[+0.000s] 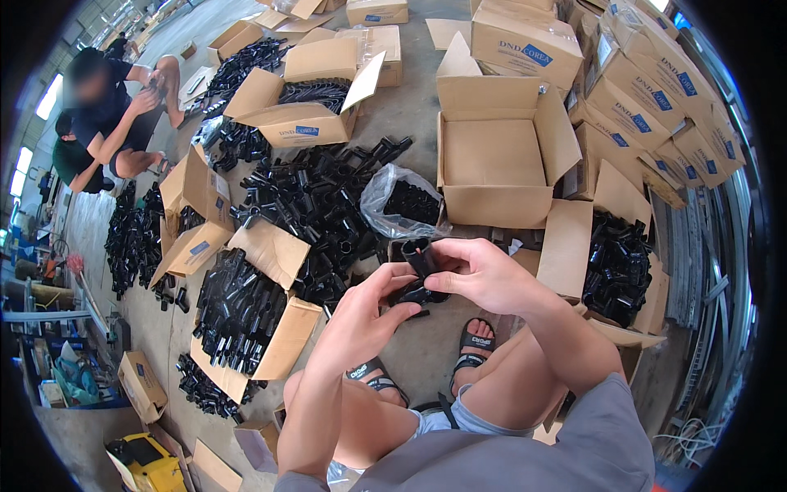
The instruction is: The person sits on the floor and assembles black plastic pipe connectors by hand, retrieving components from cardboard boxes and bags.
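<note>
A glossy black tubular fitting point(419, 257) is held in front of me between both hands, its open round end turned upward. My left hand point(370, 305) grips its lower part, thumb and fingers bent around it. My right hand point(475, 269) pinches the upper tube between thumb and fingers. The lower end of the fitting is partly hidden by my fingers. Just beyond my hands sits a clear plastic bag point(379, 202) of small black parts. Left of it, a large heap of similar black fittings point(307, 209) covers the floor.
An open carton point(495, 203) stands ahead. Cartons of black parts stand at my left point(302, 328) and right point(567, 246), and another point(321, 131) farther off. Stacked closed cartons point(648, 98) and long metal profiles point(697, 271) line the right side. Two people point(111, 115) crouch at far left.
</note>
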`<act>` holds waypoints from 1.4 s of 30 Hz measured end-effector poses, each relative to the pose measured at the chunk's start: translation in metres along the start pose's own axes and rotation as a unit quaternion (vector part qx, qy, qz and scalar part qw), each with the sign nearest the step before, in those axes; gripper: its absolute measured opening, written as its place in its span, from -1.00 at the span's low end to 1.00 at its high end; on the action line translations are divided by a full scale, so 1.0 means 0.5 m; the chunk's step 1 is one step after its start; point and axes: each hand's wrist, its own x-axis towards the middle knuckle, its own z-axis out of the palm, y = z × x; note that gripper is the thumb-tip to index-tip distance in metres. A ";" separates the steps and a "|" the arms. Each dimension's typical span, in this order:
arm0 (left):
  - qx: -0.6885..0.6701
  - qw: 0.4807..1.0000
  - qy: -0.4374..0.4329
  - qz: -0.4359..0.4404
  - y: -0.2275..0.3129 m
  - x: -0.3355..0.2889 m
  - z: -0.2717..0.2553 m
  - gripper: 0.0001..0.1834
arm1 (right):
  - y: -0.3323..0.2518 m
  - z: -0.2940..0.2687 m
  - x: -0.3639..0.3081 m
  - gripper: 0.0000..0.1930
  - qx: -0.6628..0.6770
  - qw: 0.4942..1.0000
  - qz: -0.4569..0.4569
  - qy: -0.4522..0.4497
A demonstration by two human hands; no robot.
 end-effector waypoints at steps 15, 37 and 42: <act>0.079 0.994 0.018 0.068 -0.005 -0.008 -0.017 -0.42 | -0.012 0.014 -0.005 -0.76 -0.119 0.993 -0.004 0.028; -0.406 0.896 0.178 0.034 0.014 -0.015 -0.022 -0.52 | -0.008 0.096 0.013 -0.63 0.177 0.975 -0.085 0.102; -0.400 0.903 0.153 0.024 0.019 -0.018 -0.036 -0.55 | -0.010 0.099 0.014 -0.64 0.207 0.971 -0.072 0.095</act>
